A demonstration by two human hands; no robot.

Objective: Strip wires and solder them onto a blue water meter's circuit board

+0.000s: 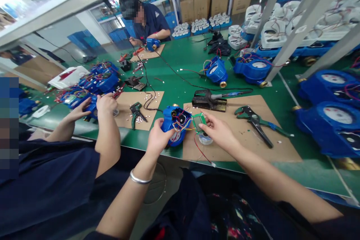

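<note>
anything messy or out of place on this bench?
Small white bits lie scattered over the green mat and beside the small wire stripper. A loose red wire hangs off the cardboard's front edge. Otherwise nothing stands out.

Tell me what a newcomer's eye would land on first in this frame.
The eye goes to the blue meter housing at the near table edge, gripped by the left hand, while the right hand holds a small green circuit board joined to it by coloured wires. Behind it a soldering iron stand sits on the cardboard mat, with green wire strippers to the right. At left, a co-worker's hands handle another blue meter.
</note>
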